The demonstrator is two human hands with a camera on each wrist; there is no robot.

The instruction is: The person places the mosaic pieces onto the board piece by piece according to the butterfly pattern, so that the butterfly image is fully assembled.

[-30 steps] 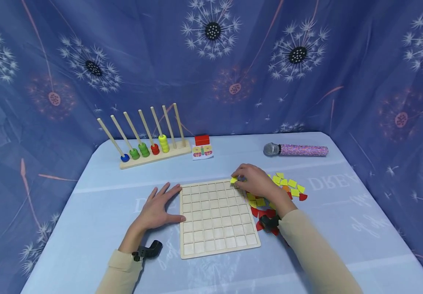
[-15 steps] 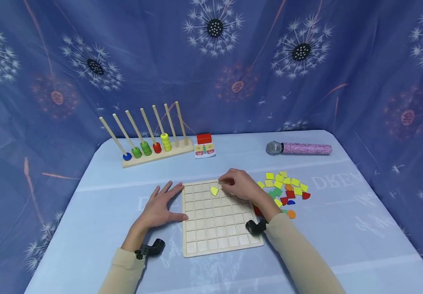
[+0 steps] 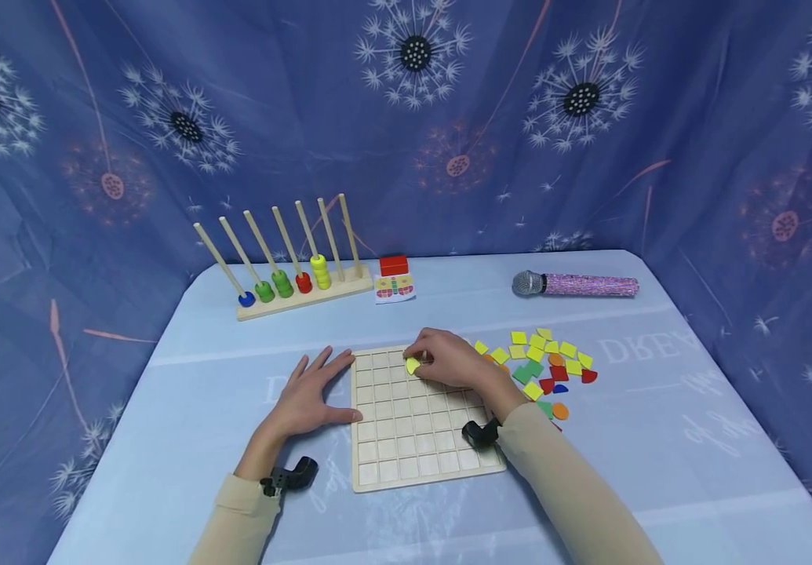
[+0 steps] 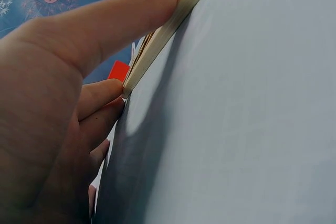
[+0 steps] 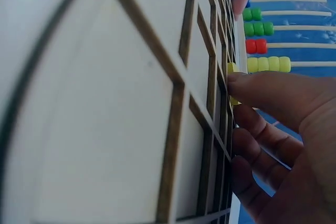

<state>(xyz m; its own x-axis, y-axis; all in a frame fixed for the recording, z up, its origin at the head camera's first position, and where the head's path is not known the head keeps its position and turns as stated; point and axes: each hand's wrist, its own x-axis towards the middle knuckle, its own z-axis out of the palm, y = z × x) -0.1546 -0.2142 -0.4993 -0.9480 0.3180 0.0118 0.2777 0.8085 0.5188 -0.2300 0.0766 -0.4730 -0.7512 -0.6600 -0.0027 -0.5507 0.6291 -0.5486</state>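
Note:
A square wooden grid board (image 3: 406, 428) lies on the table. My left hand (image 3: 301, 402) rests at its left edge with fingers spread; in the left wrist view the thumb (image 4: 121, 24) touches the board's rim. Over the upper part of the board, my right hand (image 3: 448, 359) holds a small yellow tile (image 3: 412, 366) between thumb and fingers. The right wrist view has the thumb against this yellow tile (image 5: 233, 67) at the grid, the other fingers curled below. Part of the tile is hidden by the fingers.
Loose yellow, red, green, orange and blue pieces (image 3: 534, 353) lie right of the board. At the back stand a bead abacus (image 3: 304, 297), a red block (image 3: 394, 265) and a butterfly picture card (image 3: 395, 288). A glittery microphone (image 3: 575, 285) lies at the back right.
My right hand has moved left from the board's upper right corner. The yellow tile lay on the grid half a second ago; the fingers are now on it. The left hand stays at the edge.

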